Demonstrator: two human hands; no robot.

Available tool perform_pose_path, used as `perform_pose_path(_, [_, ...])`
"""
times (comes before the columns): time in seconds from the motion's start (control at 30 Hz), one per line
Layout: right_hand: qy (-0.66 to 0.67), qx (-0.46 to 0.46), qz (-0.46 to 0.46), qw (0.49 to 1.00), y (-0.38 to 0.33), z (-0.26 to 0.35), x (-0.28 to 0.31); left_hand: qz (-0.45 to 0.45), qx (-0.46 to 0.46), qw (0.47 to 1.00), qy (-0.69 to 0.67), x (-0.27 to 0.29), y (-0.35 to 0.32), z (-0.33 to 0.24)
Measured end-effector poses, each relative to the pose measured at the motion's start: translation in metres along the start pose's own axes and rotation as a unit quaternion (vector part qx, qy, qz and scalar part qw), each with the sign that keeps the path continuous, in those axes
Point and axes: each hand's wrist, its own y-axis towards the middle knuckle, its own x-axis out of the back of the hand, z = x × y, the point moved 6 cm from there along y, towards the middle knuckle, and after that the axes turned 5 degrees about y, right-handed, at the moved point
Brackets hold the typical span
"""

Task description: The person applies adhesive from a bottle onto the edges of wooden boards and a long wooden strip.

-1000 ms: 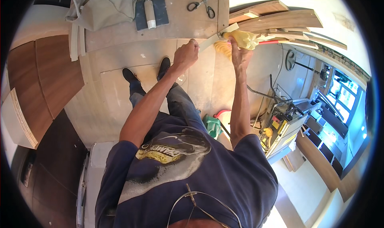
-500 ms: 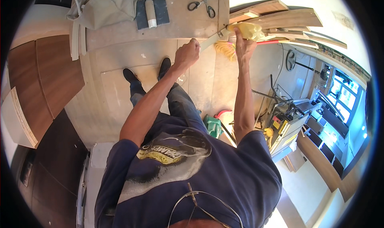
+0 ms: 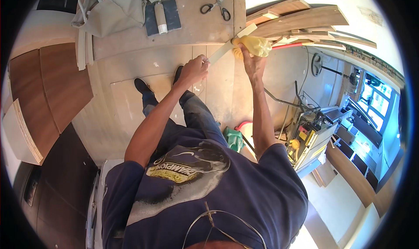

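Observation:
My left hand point(image 3: 195, 71) pinches the near end of a thin, pale, flat strip point(image 3: 219, 53), which slants up to the right over the bench edge. In my right hand point(image 3: 253, 63) is a crumpled-looking yellow plastic bottle point(image 3: 256, 46), gripped on its side. Its narrow end lies at the strip's middle; whether it touches cannot be made out. The far end of the strip sticks out beyond the bottle, toward some wooden boards point(image 3: 301, 22). Both hands are closed, held out in front of me near the bench point(image 3: 126, 41).
Black-handled scissors point(image 3: 215, 7) lie on the bench. Left of them, a pale tube point(image 3: 160, 17) rests on a dark square plate point(image 3: 150, 26), beside a canvas bag point(image 3: 115, 13). A red stick point(image 3: 288, 45) runs below the boards. Machinery and tools point(image 3: 305, 135) stand at right.
Both hands have moved left and slightly down with the strip and the bottle. The bottle is nearer my left hand, and more of the strip's far end shows past it.

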Motion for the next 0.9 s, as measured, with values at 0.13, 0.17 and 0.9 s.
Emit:
perform_pose_path(0.13, [0.194, -0.099, -0.151, 0.964, 0.005, -0.057, 0.046, -0.006, -0.011, 0.999, -0.039, -0.001, 0.001, -0.027])
perform_pose_path(0.17, [0.184, -0.111, -0.163, 0.963, 0.013, -0.057, 0.061, -0.017, -0.013, 0.999, -0.042, 0.001, 0.004, -0.032])
perform_pose_path(0.9, [0.034, -0.014, -0.039, 0.999, 0.018, -0.024, 0.005, -0.068, 0.012, 0.994, -0.088, -0.022, 0.048, -0.022])
